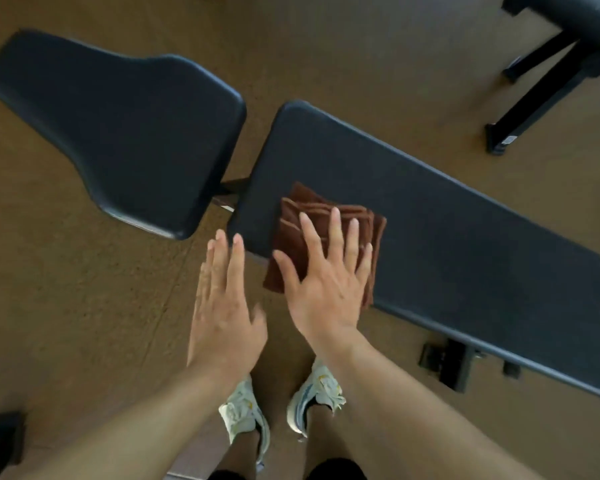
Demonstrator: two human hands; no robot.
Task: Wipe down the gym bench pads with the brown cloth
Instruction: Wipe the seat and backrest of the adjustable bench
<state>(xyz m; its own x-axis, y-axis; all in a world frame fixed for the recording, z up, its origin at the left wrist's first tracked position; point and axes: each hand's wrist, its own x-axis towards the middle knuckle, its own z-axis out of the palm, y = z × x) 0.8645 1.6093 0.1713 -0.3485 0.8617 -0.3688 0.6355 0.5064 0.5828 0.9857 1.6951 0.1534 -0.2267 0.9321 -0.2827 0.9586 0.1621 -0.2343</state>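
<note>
Nearest the camera are the person's two pale sneakers (257, 414) on the speckled brown floor (84, 271), planted just beside the bench. Above them both forearms reach forward. The left hand (222, 306) is flat and empty, fingers straight and held close together, hanging over the floor just off the near corner of the long pad (447, 220); whether its fingertips touch that corner cannot be told. The right hand (326, 282) is spread wide, palm down, pressing on the brown cloth (288, 230), which lies folded in several layers on the near end of the long pad, one edge drooping over the pad's near side. Beyond, across a narrow gap where a bit of the frame shows, sits the shorter tapered pad (125, 133), with nothing on it. At the far right corner stands part of a second bench (551, 46) on dark legs. As for progress, neither pad shows any damp streak or sheen to mark ground already covered (matte vinyl would hide it anyway), so what is done cannot be read; judging by the cloth's place at one end, most of the long pad's length and all of the shorter pad look to be left
</note>
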